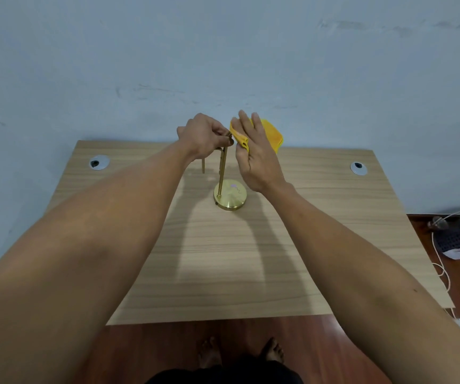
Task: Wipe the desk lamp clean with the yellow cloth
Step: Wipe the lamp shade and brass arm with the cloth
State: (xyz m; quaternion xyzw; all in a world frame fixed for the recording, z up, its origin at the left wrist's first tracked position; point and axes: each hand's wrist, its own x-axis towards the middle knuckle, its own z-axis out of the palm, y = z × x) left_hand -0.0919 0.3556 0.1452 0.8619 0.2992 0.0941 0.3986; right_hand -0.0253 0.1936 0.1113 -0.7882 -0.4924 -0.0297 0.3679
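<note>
Wiping looks underway near the top of the lamp (221,173), standing mid-table (320,217): left hand (204,135) grips its top, right hand (253,153) pinches the cloth (271,134) beside it, stem and base seemingly left.

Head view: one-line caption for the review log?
Left hand grips the brass desk lamp's top while right hand holds the yellow cloth beside it.
</note>
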